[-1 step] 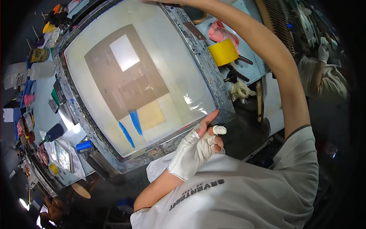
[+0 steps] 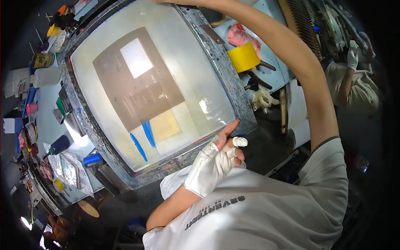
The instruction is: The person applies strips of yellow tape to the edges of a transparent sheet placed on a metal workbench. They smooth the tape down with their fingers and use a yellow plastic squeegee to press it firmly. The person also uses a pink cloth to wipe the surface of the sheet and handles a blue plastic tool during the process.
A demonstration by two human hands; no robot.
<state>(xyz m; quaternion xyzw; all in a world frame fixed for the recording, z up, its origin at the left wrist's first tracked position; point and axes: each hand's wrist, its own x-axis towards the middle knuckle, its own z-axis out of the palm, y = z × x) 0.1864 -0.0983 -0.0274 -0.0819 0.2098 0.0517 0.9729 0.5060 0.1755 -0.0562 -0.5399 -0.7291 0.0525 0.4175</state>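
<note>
A large screen-printing frame [image 2: 225, 79], its rails speckled grey, lies before me with a pale mesh stretched across it. On the mesh is a brown stencil area [image 2: 110, 83] with a bright white rectangle [image 2: 136, 58] inside and two blue streaks [image 2: 148, 134] at its near end. My left hand [image 2: 210, 168], in a white glove with some bare fingertips, rests at the frame's near right corner. One finger stretches out to touch that corner; the others bend loosely around nothing visible. At the top edge, my right hand [image 2: 166, 1] reaches the frame's far side, its fingers cut off from view.
Right of the frame are a yellow tape roll [image 2: 243, 57], a pink cloth [image 2: 241, 36] and dark-handled tools [image 2: 260, 81]. Bottles, containers and a plastic bag [image 2: 71, 171] crowd the left bench. Another person's gloved hand [image 2: 353, 59] shows at the far right.
Both my hands hold their places. The glare on the mesh near the right corner has shifted slightly up and left, and the other person's gloved hand has moved a little.
</note>
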